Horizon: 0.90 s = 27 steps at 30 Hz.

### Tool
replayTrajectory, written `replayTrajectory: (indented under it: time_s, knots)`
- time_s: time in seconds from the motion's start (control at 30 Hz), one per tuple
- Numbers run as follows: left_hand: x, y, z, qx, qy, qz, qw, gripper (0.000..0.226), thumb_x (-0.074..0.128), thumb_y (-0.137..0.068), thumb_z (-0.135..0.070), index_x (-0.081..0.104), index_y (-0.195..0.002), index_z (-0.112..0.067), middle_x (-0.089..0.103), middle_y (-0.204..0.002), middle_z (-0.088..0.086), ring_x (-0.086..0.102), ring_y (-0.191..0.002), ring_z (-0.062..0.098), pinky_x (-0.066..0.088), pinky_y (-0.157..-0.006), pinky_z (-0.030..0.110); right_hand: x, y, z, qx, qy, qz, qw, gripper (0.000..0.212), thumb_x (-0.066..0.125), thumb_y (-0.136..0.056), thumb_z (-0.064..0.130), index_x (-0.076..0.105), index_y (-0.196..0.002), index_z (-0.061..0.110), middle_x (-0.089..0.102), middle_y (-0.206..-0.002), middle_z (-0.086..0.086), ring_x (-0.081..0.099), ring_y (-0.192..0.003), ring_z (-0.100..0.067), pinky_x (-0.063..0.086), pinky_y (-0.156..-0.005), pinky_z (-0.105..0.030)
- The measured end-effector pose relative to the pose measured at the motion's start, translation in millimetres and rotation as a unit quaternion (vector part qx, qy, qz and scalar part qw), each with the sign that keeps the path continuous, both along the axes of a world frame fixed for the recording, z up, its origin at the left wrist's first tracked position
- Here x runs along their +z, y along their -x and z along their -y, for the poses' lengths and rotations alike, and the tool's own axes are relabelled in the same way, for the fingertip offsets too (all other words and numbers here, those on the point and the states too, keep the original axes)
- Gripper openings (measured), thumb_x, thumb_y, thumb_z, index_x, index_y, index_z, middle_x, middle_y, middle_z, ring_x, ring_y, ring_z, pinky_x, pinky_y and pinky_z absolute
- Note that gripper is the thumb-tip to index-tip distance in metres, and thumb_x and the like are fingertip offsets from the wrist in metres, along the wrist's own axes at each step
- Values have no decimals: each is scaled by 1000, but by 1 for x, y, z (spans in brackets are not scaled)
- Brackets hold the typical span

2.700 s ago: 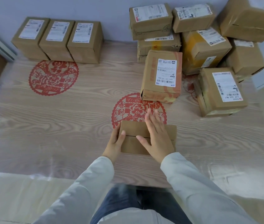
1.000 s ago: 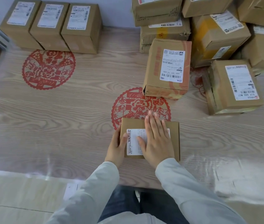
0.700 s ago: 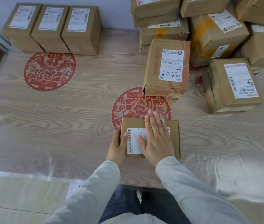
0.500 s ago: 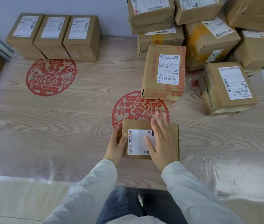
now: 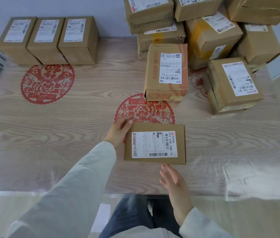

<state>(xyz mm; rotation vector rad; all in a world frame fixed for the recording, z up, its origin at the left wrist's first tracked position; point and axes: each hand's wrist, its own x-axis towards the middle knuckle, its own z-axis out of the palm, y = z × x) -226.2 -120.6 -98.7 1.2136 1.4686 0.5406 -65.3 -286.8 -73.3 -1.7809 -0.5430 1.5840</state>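
A: Fingers?
B: Your left hand (image 5: 118, 131) lies loosely straight against the box's (image 5: 154, 144) left side. Your right hand (image 5: 174, 182) is spread, holding nothing, just short of its near edge.
A: Handling?
B: Label up on the table (image 5: 58, 134). Probably light and stiff; grip its 2 short ends.

Flat brown cardboard parcel (image 5: 154, 144), white label up, on table near edge.

Free tabletop (image 5: 58, 131) left; parcels (image 5: 211, 36) beyond box (image 5: 154, 145)

Stacked boxes (image 5: 149, 12): tops are cut off by the upper edge. Left hand (image 5: 118, 131): fingers are blurred. Flat box (image 5: 154, 162): the label's fine print cannot be read.
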Motion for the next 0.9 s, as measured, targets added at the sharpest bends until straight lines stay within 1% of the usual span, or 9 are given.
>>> replayTrajectory:
  time_s: [0.1,0.2,0.27,0.33,0.4,0.5,0.67,0.8,0.9]
  knots:
    - [-3,1,5,8,-2,1,1000,27,48,-99,-24,57,-125,-23,62,-105,-12,58,-88,-2,44,-62,6,6,6,-12,-32,-1,-27,999,33,50,-97,27,48,-129,35,53,-129,19,52,-121,-11,30,-103,-23]
    - [-6,2,10,24,-7,1,1000,20,51,-98,-22,61,-114,-21,62,-89,-12,57,-70,-4,44,-66,18,6,4,-26,-58,-25,-33,997,29,51,-97,22,50,-101,50,55,-102,36,52,-109,2,33,-109,-28]
    - [-6,3,13,18,-3,2,1000,14,52,-97,-21,60,-109,-20,62,-87,-13,57,-74,1,45,-72,19,1,1,-32,-85,-43,-35,995,30,53,-96,22,51,-110,49,58,-108,35,51,-113,6,34,-112,-36]
    - [-4,3,16,8,1,6,1000,16,53,-97,-18,60,-111,-20,62,-95,-14,58,-87,3,44,-75,8,-5,-1,-37,-110,-63,-53,991,35,55,-94,28,51,-125,43,59,-118,32,48,-120,6,33,-113,-40]
    - [0,1,17,4,4,14,1000,23,50,-98,-17,58,-120,-19,61,-108,-15,55,-100,1,38,-76,-3,-10,2,-38,-121,-74,-59,988,43,59,-92,32,46,-132,40,55,-128,27,45,-126,3,31,-114,-43]
    - [6,-3,14,-8,20,27,999,35,48,-99,-22,52,-134,-17,55,-125,-12,48,-114,0,34,-81,-3,-15,16,-39,-103,-68,-79,989,61,64,-84,41,37,-138,37,52,-135,21,44,-128,0,28,-115,-44]
    - [10,-9,21,-5,24,47,999,23,50,-98,-20,55,-117,-32,57,-101,-23,52,-94,-11,39,-73,-3,-18,28,-44,-114,-57,-134,983,81,65,-88,27,14,-150,33,46,-141,14,41,-132,-5,27,-116,-43]
    - [10,-2,38,19,14,69,997,26,51,-98,-20,56,-121,-30,63,-108,-18,59,-103,-5,43,-81,7,-12,20,-39,-61,-86,-117,988,103,75,-73,35,8,-151,33,41,-147,12,41,-132,-2,29,-115,-38]
    - [18,2,55,42,-3,87,995,28,50,-98,-17,56,-122,-28,62,-112,-21,56,-100,-18,40,-81,1,-13,13,-35,-32,-107,-112,987,95,70,-81,14,9,-151,33,41,-148,8,45,-129,-1,34,-112,-32]
